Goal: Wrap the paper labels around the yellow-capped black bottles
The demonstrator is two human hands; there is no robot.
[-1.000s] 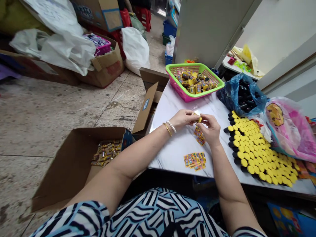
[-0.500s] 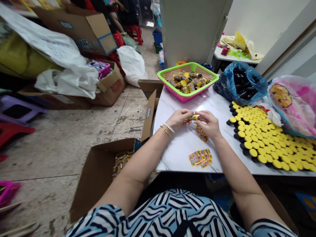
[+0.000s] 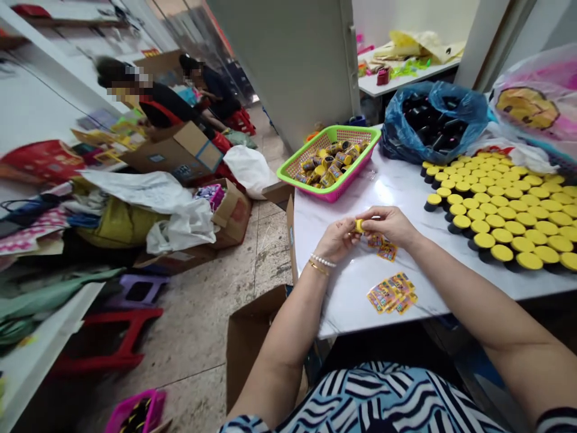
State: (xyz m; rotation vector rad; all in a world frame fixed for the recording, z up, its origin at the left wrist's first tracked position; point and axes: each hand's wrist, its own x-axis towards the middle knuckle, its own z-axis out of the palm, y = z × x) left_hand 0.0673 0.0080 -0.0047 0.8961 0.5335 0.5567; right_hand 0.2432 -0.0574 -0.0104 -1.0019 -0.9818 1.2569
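Observation:
Between both hands, above the white marbled table (image 3: 315, 231), is a small yellow-capped jar (image 3: 359, 225). The fingers of my left hand (image 3: 339, 239) pinch it from the left, and my right hand (image 3: 387, 225) grips it from the other side. My fingers cover most of its body. Just below my right hand lie a few yellow printed stickers (image 3: 386, 251). A larger overlapping pile of stickers (image 3: 392, 293) rests nearer the table's front edge. Beyond my hands, a green-rimmed pink basket (image 3: 331, 193) holds many labelled jars (image 3: 325, 168).
Rows of black jars with yellow lids (image 3: 518, 216) cover the table's right side. Behind them sit a blue plastic bag (image 3: 406, 135) of black pieces and a pink printed bag (image 3: 541, 114). An open carton (image 3: 246, 337) stands at the left. Two people sit farther back.
My view has swung left, bringing the two people into sight. The jar in my hands has been turned, so its yellow cap now shows instead of its labelled side.

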